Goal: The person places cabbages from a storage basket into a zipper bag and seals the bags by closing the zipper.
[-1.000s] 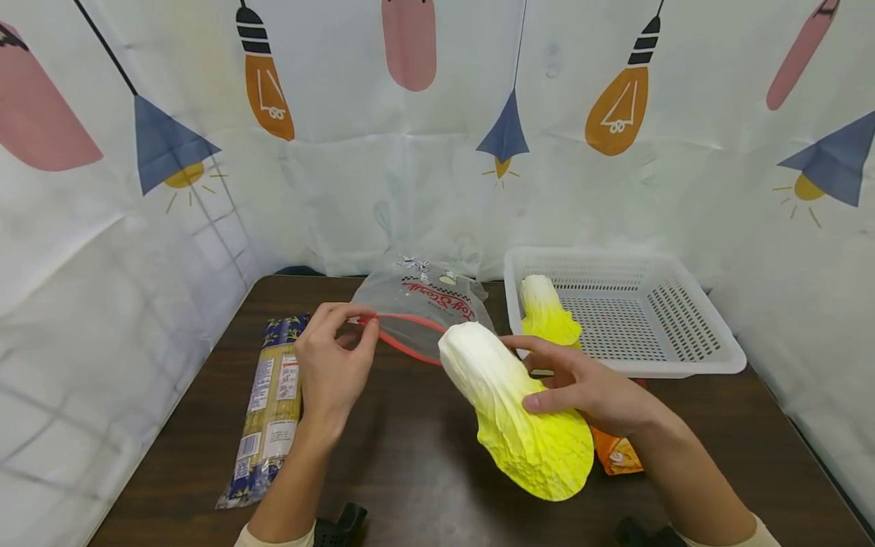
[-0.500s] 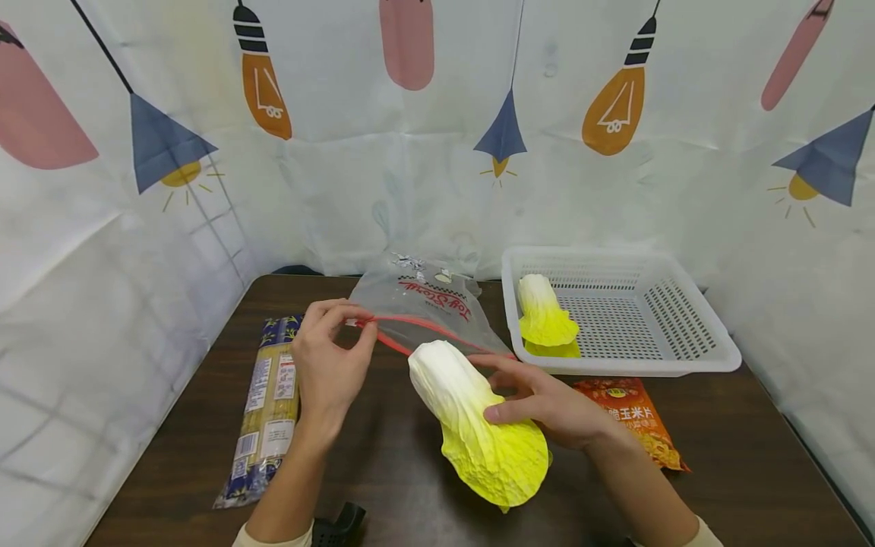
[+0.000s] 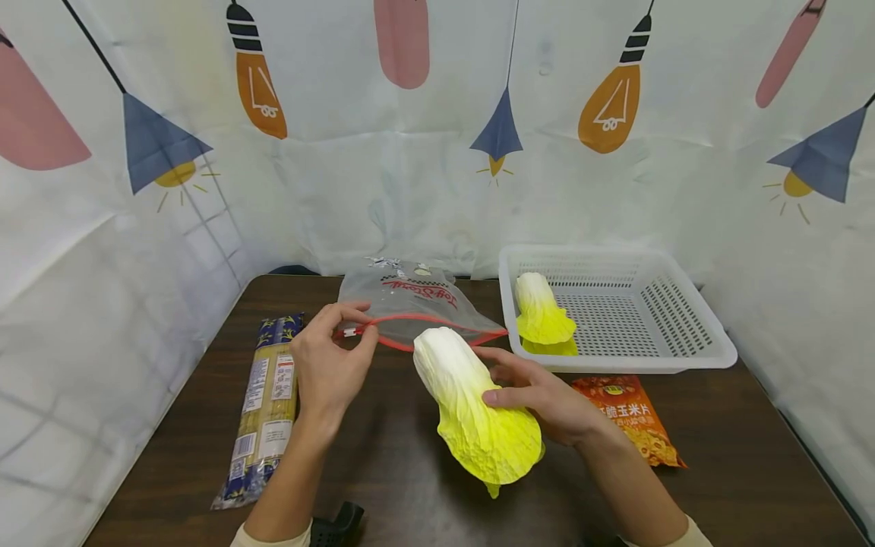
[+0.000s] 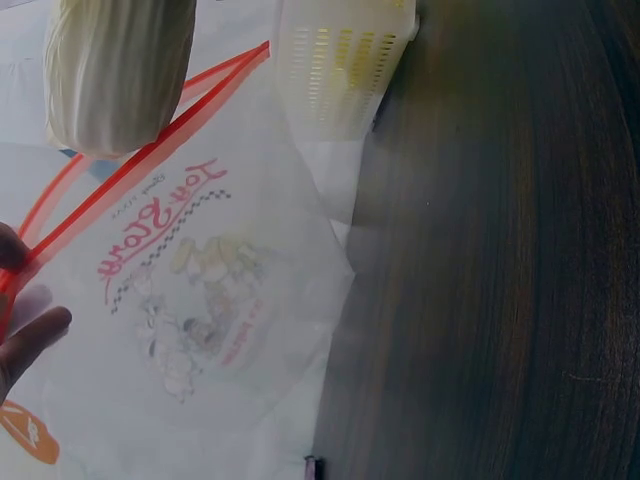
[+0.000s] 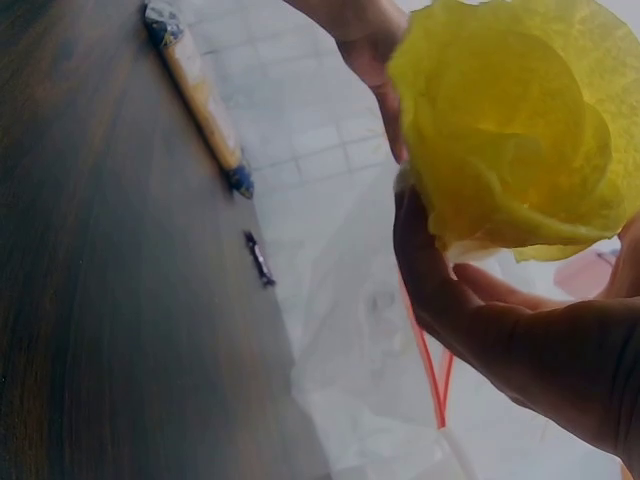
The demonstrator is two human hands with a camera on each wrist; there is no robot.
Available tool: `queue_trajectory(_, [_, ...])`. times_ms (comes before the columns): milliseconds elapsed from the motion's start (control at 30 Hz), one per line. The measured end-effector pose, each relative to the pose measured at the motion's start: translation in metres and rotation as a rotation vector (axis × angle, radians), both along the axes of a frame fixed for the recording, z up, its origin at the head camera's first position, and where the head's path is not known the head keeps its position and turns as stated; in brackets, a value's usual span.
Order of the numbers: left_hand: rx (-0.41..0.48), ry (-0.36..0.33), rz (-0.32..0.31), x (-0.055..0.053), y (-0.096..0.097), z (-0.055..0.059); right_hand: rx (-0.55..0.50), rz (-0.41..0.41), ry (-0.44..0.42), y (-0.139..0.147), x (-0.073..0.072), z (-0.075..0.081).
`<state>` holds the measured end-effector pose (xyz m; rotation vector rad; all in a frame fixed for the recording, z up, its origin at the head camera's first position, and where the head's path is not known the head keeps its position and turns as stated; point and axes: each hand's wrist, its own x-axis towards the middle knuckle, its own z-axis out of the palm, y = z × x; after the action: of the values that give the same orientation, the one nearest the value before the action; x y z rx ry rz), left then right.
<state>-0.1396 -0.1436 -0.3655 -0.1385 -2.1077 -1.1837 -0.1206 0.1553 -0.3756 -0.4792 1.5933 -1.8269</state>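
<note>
My left hand point(image 3: 335, 357) pinches the red zip edge of a clear printed zip bag point(image 3: 420, 296) near its left corner, by the white slider. The bag lies with its mouth parted and facing me. My right hand point(image 3: 540, 387) grips a napa cabbage point(image 3: 478, 425), white at the stem and yellow at the leaves. Its stem end points at the bag's mouth and overlaps the red edge in the head view. From the left wrist, the white stem point(image 4: 120, 80) shows just over the red rim. Yellow leaves point(image 5: 510, 140) fill the right wrist view's upper corner.
A white perforated basket point(image 3: 704, 357) stands at the back right, holding another napa cabbage point(image 3: 543, 311). In front of it lies an orange snack packet point(image 3: 629, 418). A long pack of noodles point(image 3: 263, 403) lies left of my left forearm. Printed cloth point(image 3: 410, 190) hangs behind the table.
My right hand has carried the cabbage leftward to the bag's mouth, then slightly up, uncovering the orange packet. The left hand keeps its pinch; the bag has shifted a little left.
</note>
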Motion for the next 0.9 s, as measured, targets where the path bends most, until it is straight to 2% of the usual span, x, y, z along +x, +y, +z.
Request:
queue_trajectory(133, [0.014, -0.037, -0.018, 0.0006, 0.0004, 0.0013, -0.063, 0.008, -0.02, -0.0001, 0.0, 0.0])
queue_trajectory(300, [0.018, -0.066, -0.032, 0.0012, 0.0013, 0.0022, -0.094, -0.008, -0.046, -0.0019, -0.0005, 0.0008])
queue_trajectory(667, [-0.043, -0.008, -0.055, 0.0002, 0.0034, -0.0005, -0.125, -0.029, -0.057, -0.0069, -0.0022, 0.0033])
queue_trajectory(900, [-0.092, 0.021, -0.045, 0.0018, 0.0042, -0.0008, -0.09, -0.042, -0.064, -0.0099, -0.0032, -0.0013])
